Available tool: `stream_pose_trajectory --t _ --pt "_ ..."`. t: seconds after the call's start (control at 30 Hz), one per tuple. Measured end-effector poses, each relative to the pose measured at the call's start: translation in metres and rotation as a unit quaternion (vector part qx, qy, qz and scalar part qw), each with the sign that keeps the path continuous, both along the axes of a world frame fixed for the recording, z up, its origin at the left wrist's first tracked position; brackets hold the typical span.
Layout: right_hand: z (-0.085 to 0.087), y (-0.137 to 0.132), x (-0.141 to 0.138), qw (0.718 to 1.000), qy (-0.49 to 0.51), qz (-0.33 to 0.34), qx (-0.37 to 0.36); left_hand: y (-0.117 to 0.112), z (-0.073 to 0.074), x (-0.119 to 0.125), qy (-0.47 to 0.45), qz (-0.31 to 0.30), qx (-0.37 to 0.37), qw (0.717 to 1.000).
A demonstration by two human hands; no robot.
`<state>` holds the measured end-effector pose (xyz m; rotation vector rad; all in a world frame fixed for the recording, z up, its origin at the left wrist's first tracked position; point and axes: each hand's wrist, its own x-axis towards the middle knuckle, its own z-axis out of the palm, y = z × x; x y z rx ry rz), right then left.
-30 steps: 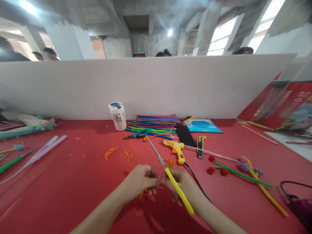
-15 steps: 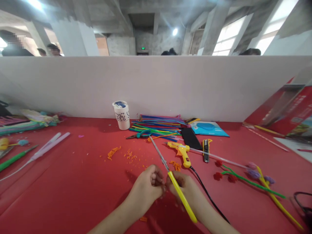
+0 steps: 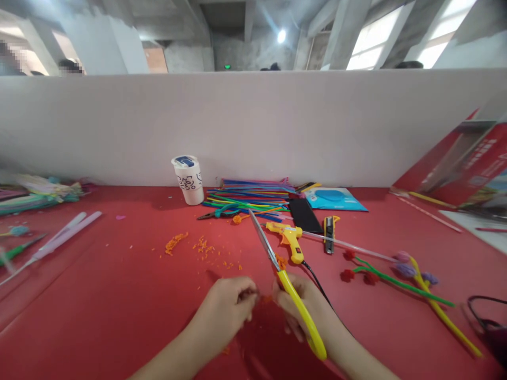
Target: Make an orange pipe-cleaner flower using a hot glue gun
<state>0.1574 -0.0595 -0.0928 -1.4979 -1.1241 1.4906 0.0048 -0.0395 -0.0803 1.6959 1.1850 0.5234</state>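
Scissors with yellow handles are in my right hand, their metal blades angled up and away toward the left. The fingers of this hand are curled. Facing it, my left hand is closed in a pinch a little above the table. A small, blurred orange bit shows in the gap between the two hands; whether the left fingertips grip it I cannot tell. Orange fuzzy clippings lie scattered beyond the left hand, with a curved heap farther left. More orange pieces lie behind the scissors.
A yellow glue gun with a black cord lies beyond my right hand. Farther back are pliers, colourful pipe cleaners, a white cup, a black phone-like slab and a utility knife. Pipe-cleaner flowers lie right.
My hands have drawn apart slightly, and the orange bit now shows between them. The scissors have turned more upright in my right hand. The whole view has shifted a little.
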Motion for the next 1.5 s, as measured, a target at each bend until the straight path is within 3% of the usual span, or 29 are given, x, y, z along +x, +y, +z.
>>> stream_pose_trajectory --t 0.13,0.4,0.5,0.63,0.73,0.83,1.07,1.17,1.5 --pt "0.002 0.002 0.000 1.000 0.003 0.026 -0.016 0.003 0.007 0.000 -0.047 0.020 -0.060 0.997" --pt "0.004 -0.002 -0.001 0.999 -0.027 0.040 0.025 0.000 0.003 0.007 -0.103 0.048 -0.106 0.988" --pt "0.007 -0.002 0.002 0.997 -0.043 0.032 0.051 0.003 0.005 0.005 -0.184 0.082 -0.153 0.968" --pt "0.014 -0.003 0.005 0.987 -0.115 0.028 0.106 0.007 0.010 0.000 -0.321 0.156 -0.197 0.913" --pt "0.015 -0.007 0.005 0.953 -0.249 0.053 0.167 0.010 0.013 -0.006 -0.379 0.196 -0.185 0.885" --pt "0.013 -0.011 0.006 0.893 -0.385 0.088 0.215 0.014 0.017 -0.012 -0.414 0.217 -0.144 0.872" --pt "0.006 -0.012 0.008 0.786 -0.526 0.128 0.299 0.018 0.027 -0.019 -0.452 0.219 -0.113 0.857" --pt "0.006 -0.013 0.007 0.765 -0.543 0.126 0.321 0.016 0.028 -0.019 -0.471 0.222 -0.117 0.846" --pt "0.005 -0.016 0.007 0.741 -0.552 0.132 0.359 0.016 0.033 -0.020 -0.493 0.215 -0.130 0.833"
